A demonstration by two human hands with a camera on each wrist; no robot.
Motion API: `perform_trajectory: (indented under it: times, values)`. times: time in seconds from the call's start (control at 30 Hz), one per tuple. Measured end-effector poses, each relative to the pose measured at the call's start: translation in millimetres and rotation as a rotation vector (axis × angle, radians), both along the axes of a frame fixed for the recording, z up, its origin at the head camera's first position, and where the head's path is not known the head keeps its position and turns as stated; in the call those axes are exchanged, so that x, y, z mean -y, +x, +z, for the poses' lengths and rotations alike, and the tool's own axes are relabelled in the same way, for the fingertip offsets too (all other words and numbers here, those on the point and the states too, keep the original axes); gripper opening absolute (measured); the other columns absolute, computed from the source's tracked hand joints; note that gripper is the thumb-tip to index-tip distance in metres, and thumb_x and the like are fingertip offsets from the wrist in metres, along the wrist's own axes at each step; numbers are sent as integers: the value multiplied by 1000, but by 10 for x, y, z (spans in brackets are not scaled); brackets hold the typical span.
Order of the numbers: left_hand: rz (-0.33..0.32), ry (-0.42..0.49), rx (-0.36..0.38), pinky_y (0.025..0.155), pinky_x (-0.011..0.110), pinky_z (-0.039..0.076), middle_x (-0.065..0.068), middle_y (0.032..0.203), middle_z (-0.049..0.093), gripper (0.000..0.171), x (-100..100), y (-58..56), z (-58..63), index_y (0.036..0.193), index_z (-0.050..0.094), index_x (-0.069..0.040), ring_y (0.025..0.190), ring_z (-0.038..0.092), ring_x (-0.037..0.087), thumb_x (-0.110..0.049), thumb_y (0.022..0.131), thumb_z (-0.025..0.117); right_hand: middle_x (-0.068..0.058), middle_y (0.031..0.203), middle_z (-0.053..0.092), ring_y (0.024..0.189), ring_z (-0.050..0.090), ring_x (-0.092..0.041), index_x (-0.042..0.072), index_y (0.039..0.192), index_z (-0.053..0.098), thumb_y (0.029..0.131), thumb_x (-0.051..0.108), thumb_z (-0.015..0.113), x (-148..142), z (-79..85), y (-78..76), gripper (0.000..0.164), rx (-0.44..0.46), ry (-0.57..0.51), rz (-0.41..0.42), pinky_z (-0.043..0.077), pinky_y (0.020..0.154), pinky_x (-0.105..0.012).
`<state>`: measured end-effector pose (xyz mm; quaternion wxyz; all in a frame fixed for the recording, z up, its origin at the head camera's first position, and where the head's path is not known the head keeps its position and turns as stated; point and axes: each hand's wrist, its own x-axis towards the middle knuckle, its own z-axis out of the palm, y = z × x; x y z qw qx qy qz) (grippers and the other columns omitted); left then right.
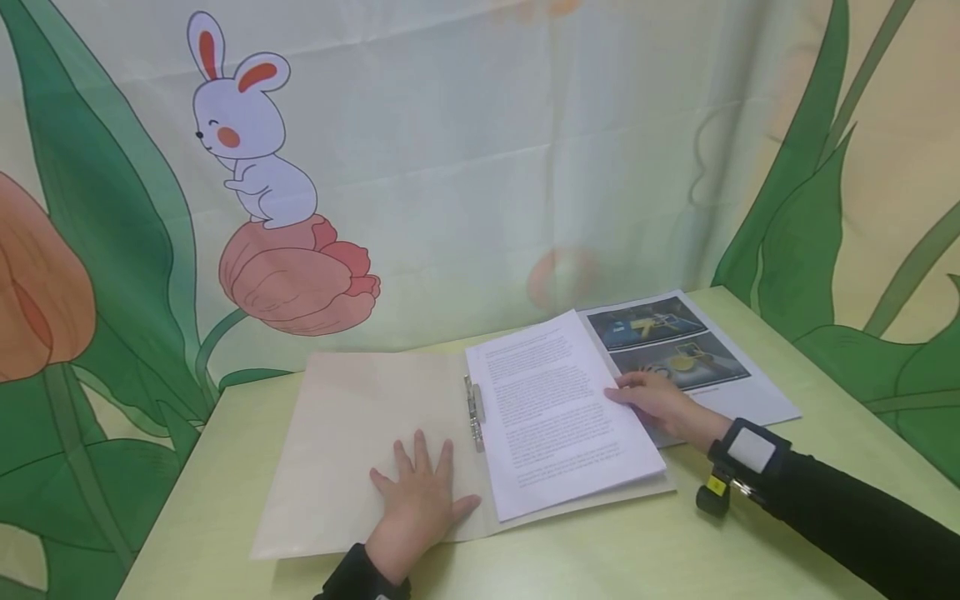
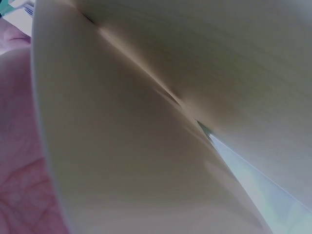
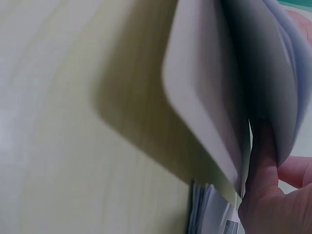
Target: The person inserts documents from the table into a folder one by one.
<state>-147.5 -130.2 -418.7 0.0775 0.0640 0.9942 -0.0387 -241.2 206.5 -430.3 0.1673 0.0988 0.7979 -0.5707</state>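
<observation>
A cream file folder (image 1: 337, 450) lies spread out on the table, with a metal clip (image 1: 474, 414) near its fold. Over its right half is a stack of printed sheets (image 1: 558, 417), its lower right corner slightly raised. My left hand (image 1: 418, 500) rests on the folder's left cover, fingers straight and spread. At the stack's right edge, my right hand (image 1: 667, 410) pinches the sheets. The right wrist view shows a digit of that hand (image 3: 265, 190) between the curved sheets (image 3: 278, 78) and the folder (image 3: 200, 73). In the left wrist view the cover (image 2: 122, 156) hides most of the palm (image 2: 22, 175).
Behind the right hand, a sheet with two colour photos (image 1: 765, 404) tops another pile on the light green table (image 1: 825, 517). A cloth backdrop (image 1: 465, 183) with a rabbit and tulips stands along the table's back edge.
</observation>
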Motion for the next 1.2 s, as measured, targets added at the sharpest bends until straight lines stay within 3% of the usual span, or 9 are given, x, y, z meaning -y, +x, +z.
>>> perform_trajectory:
  times: [0.47, 0.87, 1.2]
  values:
    - [-4, -11, -4, 91, 77, 17, 25, 153, 24, 85, 2, -2, -8, 149, 43, -14, 138, 21, 53, -69, 86, 56, -15, 105, 60, 89, 60, -21, -6, 130, 51, 94, 23, 68, -26, -63, 1, 49, -70, 126, 44, 48, 72, -26]
    - [-11, -10, -13, 91, 77, 18, 25, 153, 24, 86, -6, -14, -5, 149, 43, -14, 138, 21, 53, -70, 86, 56, -21, 116, 60, 101, 62, -30, -11, 133, 51, 92, 26, 70, -40, -69, -31, 59, -168, 313, 101, 50, 79, -31]
    - [-2, -12, -1, 91, 77, 17, 25, 153, 23, 86, -2, -15, -21, 150, 42, -14, 138, 20, 54, -70, 86, 56, -13, 100, 68, 90, 67, -24, -9, 120, 63, 91, 16, 71, -105, -61, -10, 39, -289, 342, 146, 51, 71, -26]
